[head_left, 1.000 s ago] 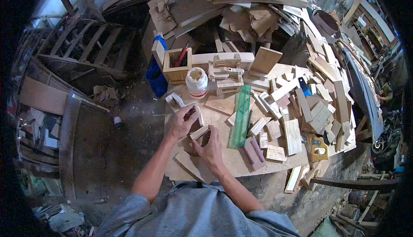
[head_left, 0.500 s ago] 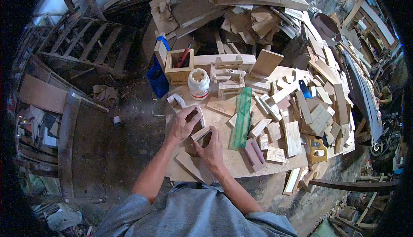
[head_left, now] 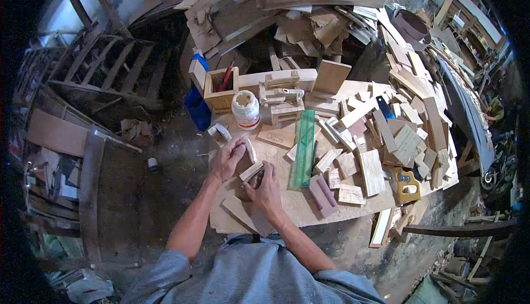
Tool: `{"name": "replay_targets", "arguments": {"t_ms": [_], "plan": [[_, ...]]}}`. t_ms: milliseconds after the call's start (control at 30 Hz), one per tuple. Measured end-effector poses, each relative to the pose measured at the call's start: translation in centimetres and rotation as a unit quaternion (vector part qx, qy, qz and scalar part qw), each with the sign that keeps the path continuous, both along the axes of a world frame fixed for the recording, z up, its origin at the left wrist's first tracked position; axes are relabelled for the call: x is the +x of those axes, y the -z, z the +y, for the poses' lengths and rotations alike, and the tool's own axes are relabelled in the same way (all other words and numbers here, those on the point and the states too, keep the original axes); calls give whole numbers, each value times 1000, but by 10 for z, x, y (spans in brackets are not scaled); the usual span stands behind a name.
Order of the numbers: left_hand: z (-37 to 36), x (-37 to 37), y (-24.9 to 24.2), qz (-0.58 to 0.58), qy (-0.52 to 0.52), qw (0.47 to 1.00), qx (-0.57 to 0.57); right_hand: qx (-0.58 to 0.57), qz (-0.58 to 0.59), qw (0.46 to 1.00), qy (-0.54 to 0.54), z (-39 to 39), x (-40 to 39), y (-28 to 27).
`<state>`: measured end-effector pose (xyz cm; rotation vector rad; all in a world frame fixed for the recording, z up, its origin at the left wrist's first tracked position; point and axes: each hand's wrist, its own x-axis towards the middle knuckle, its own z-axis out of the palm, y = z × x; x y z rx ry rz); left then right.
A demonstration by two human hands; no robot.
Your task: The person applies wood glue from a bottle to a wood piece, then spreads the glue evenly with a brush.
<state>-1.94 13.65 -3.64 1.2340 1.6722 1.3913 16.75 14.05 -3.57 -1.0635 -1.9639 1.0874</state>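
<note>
Workbench (head_left: pixel 287 204): two hands (head_left: pixel 229 158), perhaps one block (head_left: pixel 251 170).

Wood piece (head_left: pixel 249 171) — half under hands

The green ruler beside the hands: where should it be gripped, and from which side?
The green ruler lies flat and long on the workbench, so grip its near end across the narrow width. Probably come from the left long edge, beside the right hand; wooden blocks crowd the right edge.
</note>
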Motion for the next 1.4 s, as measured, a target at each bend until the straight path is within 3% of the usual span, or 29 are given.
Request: {"name": "replay_targets", "arguments": {"t_ms": [200, 233, 333, 433, 533, 633, 667, 700, 767, 900, 933, 1000, 1067, 1167, 1233, 1400], "plan": [[-10, 2, -11, 61, -37, 997, -22, -5, 15, 1000, -12, -1, 17, -8], [-10, 9, -3, 36, -96, 994, 37, 0, 11, 1000, -15, 1, 25, -15], [-31, 26, -12, 214, -172, 960, -51, -9, -12, 1000, -28, 6, 52, -35], [-40, 47, -7, 367, -189, 911, -8, -5, -50, 997, -53, 18, 65, -42], [-47, 55, -8, 227, -214, 944, -105, 31, -78, 993, -80, 23, 70, -43], [-58, 21, 8, 247, -270, 928, -73, -40, -94, 991, -90, 23, 71, -53], [-61, -2, 24, 257, -284, 922, -60, -15, -103, 991, -83, 20, 69, -56], [-57, -21, 30, 151, -291, 944, -42, 9, -111, 991, -71, 15, 65, -57], [-51, -51, 30, 180, -266, 947, -18, 106, -153, 981, -45, 4, 54, -51], [-31, -101, 44, 135, -124, 982, 42, -44, -142, 985, 87, -8, 33, -40], [-25, -107, 48, 114, -85, 989, 50, 103, -163, 975, 113, -6, 32, -13], [-21, -114, 37, 153, -41, 984, 80, 146, -153, 965, 156, -5, 33, 2], [-15, -117, 50, 206, -20, 974, 89, 87, -132, 967, 201, -4, 30, 5], [-16, -124, 49, 20, 38, 998, 44, 67, -112, 960, 247, -6, 21, 6], [-23, -131, 39, 78, 53, 995, 39, 125, -165, 946, 249, -15, 8, -15], [-54, -134, 29, 156, 95, 983, 21, 100, -214, 922, 307, -20, -5, -14]]}}
